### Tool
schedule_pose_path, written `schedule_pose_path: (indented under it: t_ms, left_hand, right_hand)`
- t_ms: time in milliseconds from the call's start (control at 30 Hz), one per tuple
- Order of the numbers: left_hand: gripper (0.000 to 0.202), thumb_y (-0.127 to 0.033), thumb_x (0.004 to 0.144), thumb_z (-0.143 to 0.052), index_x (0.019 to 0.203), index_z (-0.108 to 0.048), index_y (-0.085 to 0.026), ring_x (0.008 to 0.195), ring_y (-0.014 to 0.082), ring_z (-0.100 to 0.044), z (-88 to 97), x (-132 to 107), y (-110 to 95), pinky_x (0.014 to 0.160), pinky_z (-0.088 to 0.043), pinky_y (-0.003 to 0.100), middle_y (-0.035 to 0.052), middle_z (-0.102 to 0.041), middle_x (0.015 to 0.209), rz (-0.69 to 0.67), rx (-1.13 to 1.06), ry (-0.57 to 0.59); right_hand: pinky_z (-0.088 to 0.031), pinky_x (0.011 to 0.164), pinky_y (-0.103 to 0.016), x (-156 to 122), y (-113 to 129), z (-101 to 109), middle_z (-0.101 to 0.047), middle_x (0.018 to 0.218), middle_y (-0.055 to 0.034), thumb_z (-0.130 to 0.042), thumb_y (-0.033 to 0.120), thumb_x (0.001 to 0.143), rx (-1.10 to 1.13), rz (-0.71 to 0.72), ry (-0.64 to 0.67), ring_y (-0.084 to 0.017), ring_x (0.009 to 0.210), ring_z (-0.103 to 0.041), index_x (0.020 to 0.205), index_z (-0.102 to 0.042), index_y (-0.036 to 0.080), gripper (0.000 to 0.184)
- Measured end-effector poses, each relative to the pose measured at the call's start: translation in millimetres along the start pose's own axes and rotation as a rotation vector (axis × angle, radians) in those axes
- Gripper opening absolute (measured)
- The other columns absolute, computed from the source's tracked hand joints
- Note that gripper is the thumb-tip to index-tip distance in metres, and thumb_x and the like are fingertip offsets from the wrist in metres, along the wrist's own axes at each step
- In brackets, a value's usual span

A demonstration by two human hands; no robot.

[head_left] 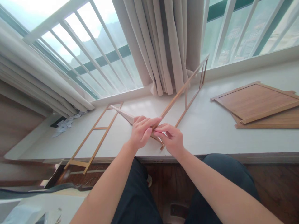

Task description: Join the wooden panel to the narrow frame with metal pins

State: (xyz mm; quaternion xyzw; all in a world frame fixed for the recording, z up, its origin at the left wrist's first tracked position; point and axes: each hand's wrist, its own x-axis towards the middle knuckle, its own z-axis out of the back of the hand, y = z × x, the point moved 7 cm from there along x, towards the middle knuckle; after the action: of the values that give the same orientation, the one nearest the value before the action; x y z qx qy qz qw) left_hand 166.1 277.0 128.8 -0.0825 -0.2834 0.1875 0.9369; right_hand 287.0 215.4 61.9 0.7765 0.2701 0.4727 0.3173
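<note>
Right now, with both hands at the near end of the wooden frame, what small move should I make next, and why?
Perhaps press gently with the right hand while the left hand steadies the wooden frame. The right thumb and finger pinch at its near end, close beside the left hand's grip; what they pinch is too small to tell.

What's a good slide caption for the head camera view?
Left hand and right hand meet at a wooden frame over a white ledge, overlapping wooden panels at right.
</note>
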Motion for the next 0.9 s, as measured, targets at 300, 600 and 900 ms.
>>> schedule_pose_path:
  t_ms: [300,600,900]
  left_hand:
    - [0.061,-0.054,0.109,-0.024,0.140,-0.064,-0.020,0.092,0.0241,-0.061,3.9,1,-1,0.097,-0.038,0.045,0.0075,-0.075,0.097,-0.034,-0.011,0.038]
    - [0.027,-0.022,0.104,-0.050,0.126,-0.067,-0.021,0.112,0.0228,-0.062,20.2,-5,8,0.110,-0.046,0.046,0.0109,-0.071,0.116,-0.165,-0.004,-0.003]
    - [0.016,-0.021,0.104,-0.051,0.109,-0.066,-0.022,0.100,0.0177,-0.067,21.5,-6,6,0.121,-0.037,0.048,0.0038,-0.073,0.100,-0.148,0.068,0.079]
  right_hand:
    - [-0.056,0.073,-0.030,7,4,2,-0.077,0.086,0.0004,-0.082,0.018,0.087,-0.137,0.009,-0.041,-0.016,0.078,-0.069,0.089,-0.078,0.026,0.009]
    - [-0.054,0.065,-0.028,10,13,-1,-0.075,0.080,0.0000,-0.084,0.024,0.087,-0.179,0.111,-0.033,-0.014,0.069,-0.065,0.085,-0.076,0.024,0.009]
    - [-0.052,0.064,-0.029,11,13,0,-0.072,0.077,0.0008,-0.084,0.027,0.087,-0.187,0.090,-0.032,-0.014,0.068,-0.063,0.083,-0.075,0.024,0.010]
